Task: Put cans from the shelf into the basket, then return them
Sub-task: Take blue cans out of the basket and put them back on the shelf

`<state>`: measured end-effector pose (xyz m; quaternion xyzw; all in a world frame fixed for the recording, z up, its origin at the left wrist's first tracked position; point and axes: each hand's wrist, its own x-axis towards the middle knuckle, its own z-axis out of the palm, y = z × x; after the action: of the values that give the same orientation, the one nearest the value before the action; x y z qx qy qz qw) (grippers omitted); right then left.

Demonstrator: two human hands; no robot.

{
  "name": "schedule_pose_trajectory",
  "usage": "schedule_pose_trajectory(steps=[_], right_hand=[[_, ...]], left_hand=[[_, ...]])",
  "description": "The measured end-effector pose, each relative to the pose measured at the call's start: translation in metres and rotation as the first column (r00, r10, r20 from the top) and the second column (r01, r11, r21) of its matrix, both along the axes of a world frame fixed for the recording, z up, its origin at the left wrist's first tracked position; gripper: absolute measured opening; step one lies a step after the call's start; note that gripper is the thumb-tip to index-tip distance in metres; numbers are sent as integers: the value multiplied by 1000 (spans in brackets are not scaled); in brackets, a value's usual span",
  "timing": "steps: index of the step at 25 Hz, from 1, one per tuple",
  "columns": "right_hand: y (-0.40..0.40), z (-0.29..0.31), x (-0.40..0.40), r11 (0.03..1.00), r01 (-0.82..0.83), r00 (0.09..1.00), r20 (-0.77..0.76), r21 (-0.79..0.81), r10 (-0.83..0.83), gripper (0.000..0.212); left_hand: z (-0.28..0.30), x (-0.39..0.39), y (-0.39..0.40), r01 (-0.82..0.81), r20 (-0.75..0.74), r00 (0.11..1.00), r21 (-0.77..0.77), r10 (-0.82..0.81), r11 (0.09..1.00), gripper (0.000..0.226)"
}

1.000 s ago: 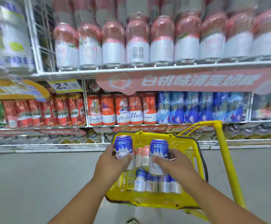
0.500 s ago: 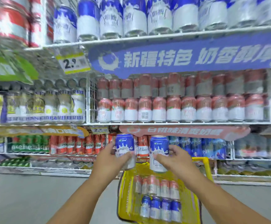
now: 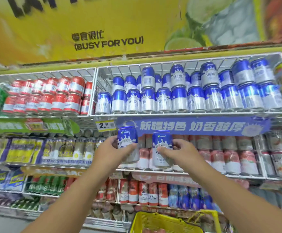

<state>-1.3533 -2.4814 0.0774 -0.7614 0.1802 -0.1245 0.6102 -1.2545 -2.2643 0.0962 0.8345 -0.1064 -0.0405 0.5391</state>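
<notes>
Two blue cans (image 3: 127,140) (image 3: 162,147) upright, tops up, fingers of left hand (image 3: 110,153) and right hand (image 3: 180,153) curled around each.

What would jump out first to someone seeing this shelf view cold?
Two blue-and-white drink cans held up at centre: the left hand grips the left blue-and-white can, the right hand grips the right blue-and-white can. Above them, a white wire shelf bay holds matching blue-and-white cans stacked in two layers, under a big yellow banner. The yellow plastic basket peeks in at the bottom edge.
</notes>
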Motion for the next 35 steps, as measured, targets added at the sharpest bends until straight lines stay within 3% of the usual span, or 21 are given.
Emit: schedule_pose_trajectory(steps=[3, 7, 12, 19, 21, 24, 26, 35], right_hand=[[-3, 36, 3, 999, 13, 999, 32, -35, -12, 37], [-7, 74, 9, 999, -8, 997, 76, -37, 11, 41], [-2, 106, 33, 996, 6, 995, 95, -92, 2, 34], [25, 149, 109, 995, 48, 991, 129, -92, -35, 28], [33, 160, 140, 993, 74, 989, 137, -92, -61, 32], [45, 177, 193, 989, 124, 985, 132, -77, -114, 56], [50, 183, 226, 984, 166, 979, 133, -58, -157, 54], [44, 185, 316, 967, 252, 965, 88, -45, -248, 35]], left_hand=[[34, 6, 0, -25, 27, 999, -38, 26, 999, 40], [76, 11, -4, -50, 78, 996, -34, 52, 998, 67], [101, 27, 1, -80, 116, 990, -31, 83, 996, 79], [133, 122, 28, -165, 172, 973, 53, 153, 985, 94], [144, 158, 34, -155, 175, 974, 46, 145, 987, 83], [158, 215, 37, -100, 165, 982, 12, 97, 995, 42], [165, 246, 31, -84, 185, 980, 28, 77, 996, 30], [158, 318, -9, -38, 230, 973, 190, -7, 981, 35]])
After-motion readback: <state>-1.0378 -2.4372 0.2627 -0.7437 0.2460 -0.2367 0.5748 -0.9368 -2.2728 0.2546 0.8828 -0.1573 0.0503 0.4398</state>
